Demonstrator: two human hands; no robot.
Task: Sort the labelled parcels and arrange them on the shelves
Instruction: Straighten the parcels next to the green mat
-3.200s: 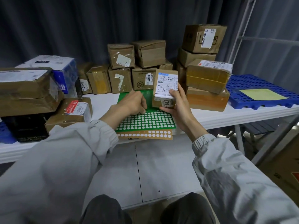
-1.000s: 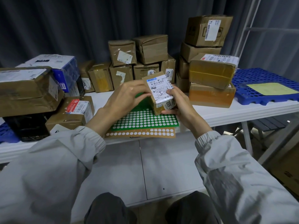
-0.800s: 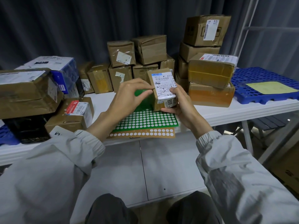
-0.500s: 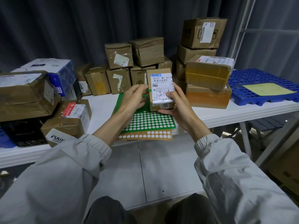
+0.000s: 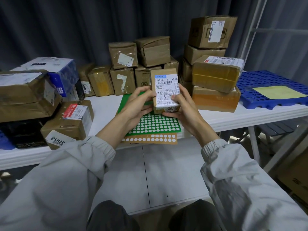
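Small brown cardboard parcel with white shipping label (image 5: 165,90): held upright above green dot-sticker sheet (image 5: 152,123) on white table (image 5: 106,104). Left hand (image 5: 138,104) and right hand (image 5: 181,105) gripped sides, fingers curled round. Step judged: label check, sorting. Next: pick shelf by code. Label read "501E- M1 A21B".

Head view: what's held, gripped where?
A small labelled parcel, upright above the green sticker sheet. Left hand grips its left side; right hand its right side and bottom, thumb on the label.

Both hands (image 5: 160,105) grip a labelled parcel (image 5: 165,90) upright.
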